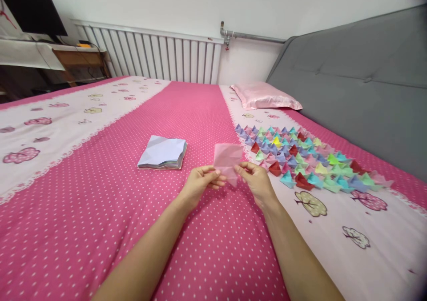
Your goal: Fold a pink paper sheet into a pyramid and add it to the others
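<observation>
Both forearms are cut off at the bottom edge. Left hand [200, 181] & right hand [255, 181] each pinch the pink paper sheet [227, 158] near its lower corner, above the dotted bedspread [100, 212], approx. centre of view. Some fingertips are hidden behind the sheet; creases are hard to make out. Open bedspread lies left of the hands. Just beyond, left of the sheet, a paper stack [163, 153] lies flat. Rows of folded paper shapes [300, 158] sit right, near the right hand, not touching. Farther: pillow [263, 97], headboard [360, 83], radiator [150, 52].
</observation>
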{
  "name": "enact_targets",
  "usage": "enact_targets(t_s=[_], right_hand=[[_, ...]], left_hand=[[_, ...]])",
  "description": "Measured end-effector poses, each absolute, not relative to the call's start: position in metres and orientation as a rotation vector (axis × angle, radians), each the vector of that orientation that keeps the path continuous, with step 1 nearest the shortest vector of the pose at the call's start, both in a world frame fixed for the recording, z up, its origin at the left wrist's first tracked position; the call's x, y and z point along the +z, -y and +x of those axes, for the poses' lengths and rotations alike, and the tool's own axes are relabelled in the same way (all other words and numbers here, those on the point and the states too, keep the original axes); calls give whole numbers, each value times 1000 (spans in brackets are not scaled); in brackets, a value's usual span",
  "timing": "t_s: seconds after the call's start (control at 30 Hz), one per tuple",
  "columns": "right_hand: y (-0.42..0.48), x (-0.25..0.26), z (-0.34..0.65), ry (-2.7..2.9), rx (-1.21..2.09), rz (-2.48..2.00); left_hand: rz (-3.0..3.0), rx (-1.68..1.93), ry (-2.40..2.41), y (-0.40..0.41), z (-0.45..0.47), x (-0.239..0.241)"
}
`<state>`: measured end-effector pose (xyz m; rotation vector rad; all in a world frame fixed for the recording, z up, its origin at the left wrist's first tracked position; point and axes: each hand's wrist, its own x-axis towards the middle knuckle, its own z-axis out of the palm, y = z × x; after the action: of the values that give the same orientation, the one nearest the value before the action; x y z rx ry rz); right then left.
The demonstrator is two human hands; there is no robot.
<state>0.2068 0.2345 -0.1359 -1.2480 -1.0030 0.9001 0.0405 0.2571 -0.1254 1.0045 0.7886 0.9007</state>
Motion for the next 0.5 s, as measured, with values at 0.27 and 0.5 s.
enact_targets(t_s=[0.27, 0.5], right_hand=[[-232, -130, 206, 1114, 1065, -1019], [-229, -127, 204, 1255, 1056, -921]], left_hand=[[596, 646, -421, -262, 31, -117], [758, 745, -504, -256, 37, -122]])
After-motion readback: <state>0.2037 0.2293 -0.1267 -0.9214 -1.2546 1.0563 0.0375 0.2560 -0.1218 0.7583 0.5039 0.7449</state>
